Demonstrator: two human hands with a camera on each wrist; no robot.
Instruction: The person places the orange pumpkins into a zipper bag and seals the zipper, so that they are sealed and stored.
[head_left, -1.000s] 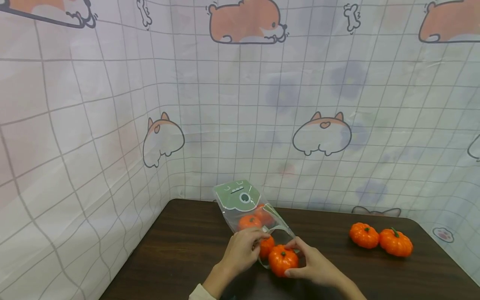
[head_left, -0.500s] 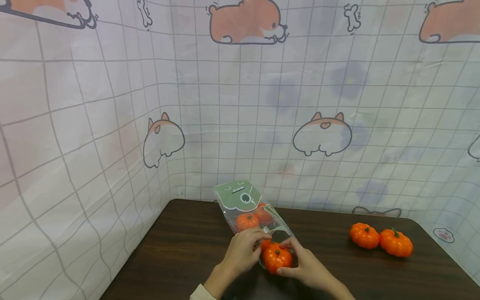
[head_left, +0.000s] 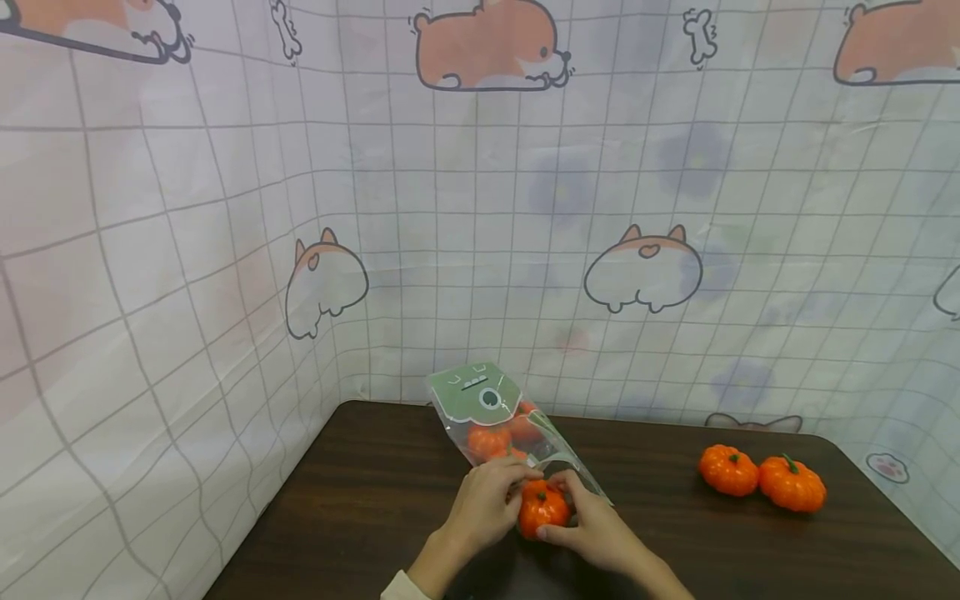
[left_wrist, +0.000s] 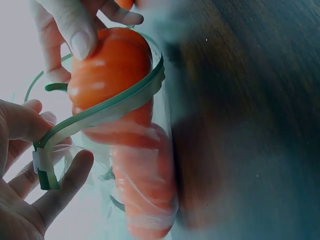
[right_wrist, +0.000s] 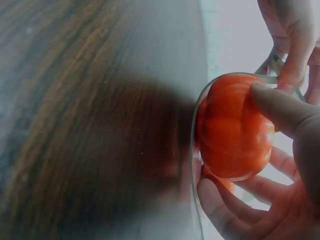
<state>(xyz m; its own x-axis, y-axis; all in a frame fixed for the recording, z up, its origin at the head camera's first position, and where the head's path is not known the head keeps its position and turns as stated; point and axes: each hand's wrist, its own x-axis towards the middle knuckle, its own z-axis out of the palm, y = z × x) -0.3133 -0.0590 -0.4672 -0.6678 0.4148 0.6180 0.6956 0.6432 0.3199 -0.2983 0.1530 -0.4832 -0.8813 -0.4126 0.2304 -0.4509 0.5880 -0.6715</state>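
Observation:
A clear zip bag (head_left: 474, 398) with a green printed face lies on the dark table, its mouth toward me. Several small orange pumpkins (head_left: 486, 442) are inside it. My left hand (head_left: 483, 500) pinches the bag's green rim (left_wrist: 102, 106) near the white slider, holding the mouth apart. Between thumb and fingers, my right hand (head_left: 596, 527) grips another small pumpkin (head_left: 545, 510), partly inside the mouth. In the right wrist view, the rim curves around this pumpkin (right_wrist: 235, 127). Through the film in the left wrist view, more orange pumpkins (left_wrist: 145, 180) show beyond it.
Two more small pumpkins, one (head_left: 729, 471) beside the other (head_left: 792, 485), sit on the table at the right. A white grid-patterned cloth (head_left: 525, 250) with cartoon dogs hangs behind the dark wooden table (head_left: 337, 500) and along its left side.
My right hand has moved left with its pumpkin, bringing it into the bag's mouth. The pumpkins inside have shifted deeper into the bag. My left hand has stayed at the rim.

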